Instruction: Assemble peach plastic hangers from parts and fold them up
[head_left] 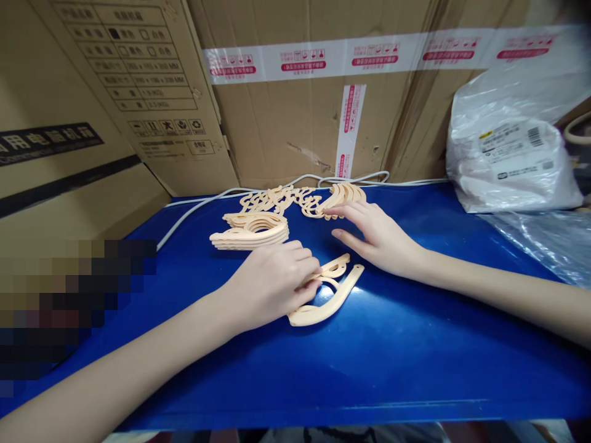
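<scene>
with the left hand (277,280) pinching a beige hanger part (330,309) between thumb and fingers, a light hold suits, and the right hand (376,237), thumb and forefinger parted, should touch the curved pieces (346,193) under its fingertips gently.

A smooth cream openwork curved piece (321,314) slants toward two o'clock; a stack of cream curved pieces (247,237) lies at its ten-thirty, fanned cream arcs (344,194) at twelve.
</scene>
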Action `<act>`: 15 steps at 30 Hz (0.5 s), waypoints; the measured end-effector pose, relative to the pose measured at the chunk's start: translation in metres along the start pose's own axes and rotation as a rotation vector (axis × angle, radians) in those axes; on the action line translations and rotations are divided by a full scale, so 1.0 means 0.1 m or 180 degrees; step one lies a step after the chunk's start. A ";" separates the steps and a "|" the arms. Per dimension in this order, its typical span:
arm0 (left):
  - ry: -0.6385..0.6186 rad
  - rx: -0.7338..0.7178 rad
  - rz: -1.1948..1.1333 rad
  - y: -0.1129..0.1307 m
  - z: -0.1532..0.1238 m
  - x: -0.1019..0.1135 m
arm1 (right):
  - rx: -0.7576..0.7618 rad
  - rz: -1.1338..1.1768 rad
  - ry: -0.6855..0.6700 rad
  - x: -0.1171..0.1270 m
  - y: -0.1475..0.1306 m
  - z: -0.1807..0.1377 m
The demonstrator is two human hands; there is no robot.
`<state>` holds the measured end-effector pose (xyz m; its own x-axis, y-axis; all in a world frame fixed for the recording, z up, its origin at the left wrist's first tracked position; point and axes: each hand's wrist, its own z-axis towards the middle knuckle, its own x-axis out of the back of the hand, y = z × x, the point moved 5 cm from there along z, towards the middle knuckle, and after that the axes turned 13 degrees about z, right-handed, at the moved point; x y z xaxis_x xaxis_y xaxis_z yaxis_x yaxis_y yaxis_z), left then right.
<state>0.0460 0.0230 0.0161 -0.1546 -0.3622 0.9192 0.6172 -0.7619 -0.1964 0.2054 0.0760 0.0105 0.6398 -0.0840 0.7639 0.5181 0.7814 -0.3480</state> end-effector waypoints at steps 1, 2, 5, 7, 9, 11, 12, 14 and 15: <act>0.0008 -0.0011 -0.0016 0.01 0.00 0.00 | 0.0017 -0.0056 -0.0084 0.00 0.02 0.06; 0.0019 -0.0016 -0.0027 0.01 0.00 0.00 | 0.0050 -0.0131 -0.0200 -0.01 0.04 0.13; 0.0034 -0.0038 -0.0043 0.01 0.00 0.00 | 0.0231 -0.0439 -0.0674 -0.08 0.10 0.40; 0.0039 -0.0071 -0.0020 0.02 -0.01 0.00 | 0.0199 -0.0580 -0.0832 -0.12 0.17 0.61; 0.0078 -0.0115 0.0061 0.02 -0.02 0.00 | 0.0135 -0.0644 -0.0868 -0.17 0.22 0.79; 0.0134 -0.0159 0.0178 0.03 -0.02 0.01 | 0.0157 -0.0691 -0.0942 -0.25 0.25 0.95; 0.0160 -0.0178 0.0233 0.04 -0.02 0.01 | 0.0187 -0.0712 -0.0971 -0.29 0.25 1.01; 0.0213 -0.0205 0.0308 0.04 -0.03 0.01 | 0.0264 -0.0747 -0.1033 -0.39 0.24 1.12; 0.0235 -0.0216 0.0329 0.04 -0.03 0.01 | 0.0273 -0.0764 -0.1060 -0.43 0.23 1.16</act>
<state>0.0463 0.0180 0.0152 -0.1507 -0.4773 0.8657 0.5797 -0.7520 -0.3137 0.1238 0.1690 0.0328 0.2808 -0.0764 0.9567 0.5719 0.8139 -0.1029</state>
